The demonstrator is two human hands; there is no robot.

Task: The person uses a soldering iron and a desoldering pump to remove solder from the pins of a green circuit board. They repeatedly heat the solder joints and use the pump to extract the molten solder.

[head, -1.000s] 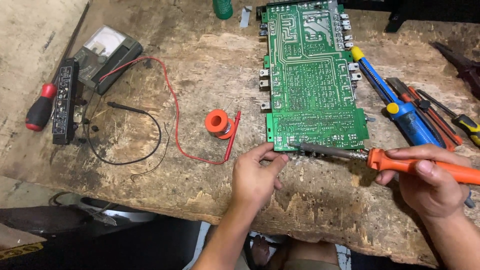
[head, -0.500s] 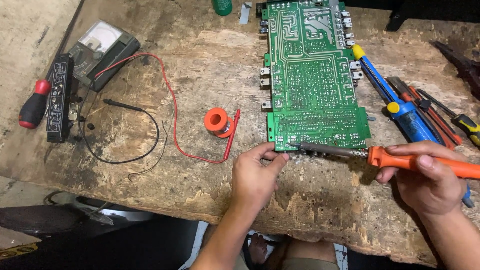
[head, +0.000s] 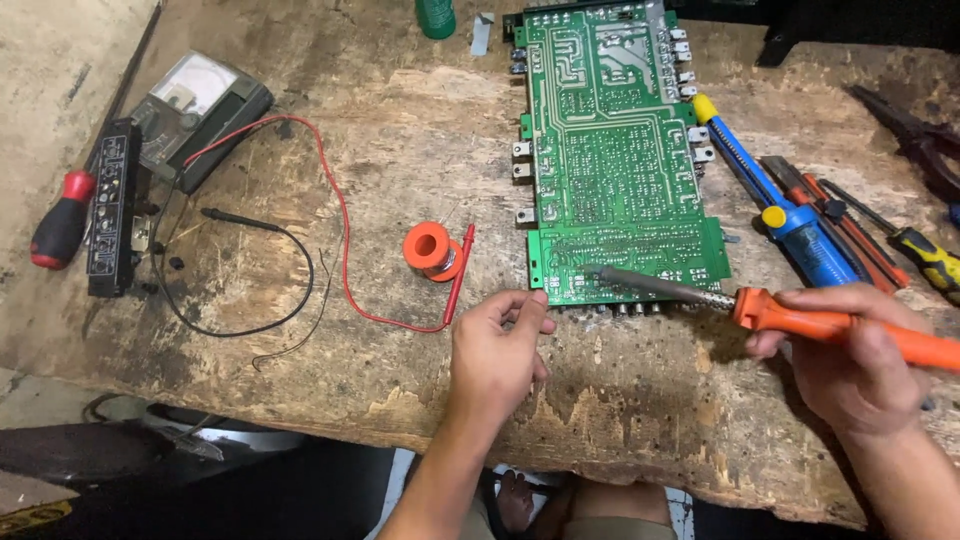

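Right hand [head: 860, 365] grips the iron [head: 800, 318], tip on the board's [head: 620, 160] near edge. Left hand [head: 495, 350] loosely curled, holds nothing clear, fingertips at the board's near-left corner. Board lies along the bench's [head: 400, 150] far-right part. Advice: pin that corner; keep the tip steady on one joint.

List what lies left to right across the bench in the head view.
Red-handled screwdriver → analog multimeter → orange solder spool → green circuit board → blue utility knife → yellow-handled screwdriver.

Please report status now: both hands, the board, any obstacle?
Right hand grips orange soldering iron, tip on green circuit board. Left hand at board's near corner. Nothing blocking.
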